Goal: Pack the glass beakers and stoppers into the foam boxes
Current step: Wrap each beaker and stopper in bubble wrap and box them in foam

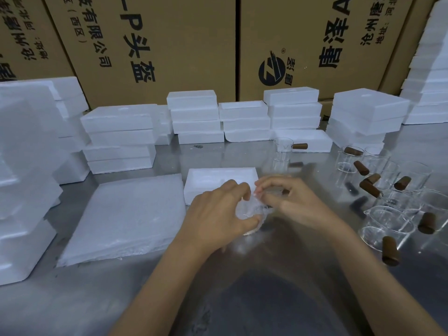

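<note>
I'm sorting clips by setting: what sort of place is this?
Probably a packing station in a warehouse or factory: stacked foam boxes, printed shipping cartons behind them, and loose glass beakers on a metal table.

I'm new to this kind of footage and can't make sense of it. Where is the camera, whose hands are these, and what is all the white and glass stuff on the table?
There is no machine here. The single picture comes from a camera worn on a person's head, looking forward and down at their own two hands on a shiny metal table.

The left hand and right hand are together holding a clear glass beaker wrapped in thin plastic film. The picture is blurred there, so finer detail is hard to tell.

Just behind the hands lies an open foam box. To its left is a flat stack of white foam sheets. More foam boxes are stacked along the back, in front of cardboard cartons.

On the right stand empty glass beakers with brown stoppers scattered among them.
</note>
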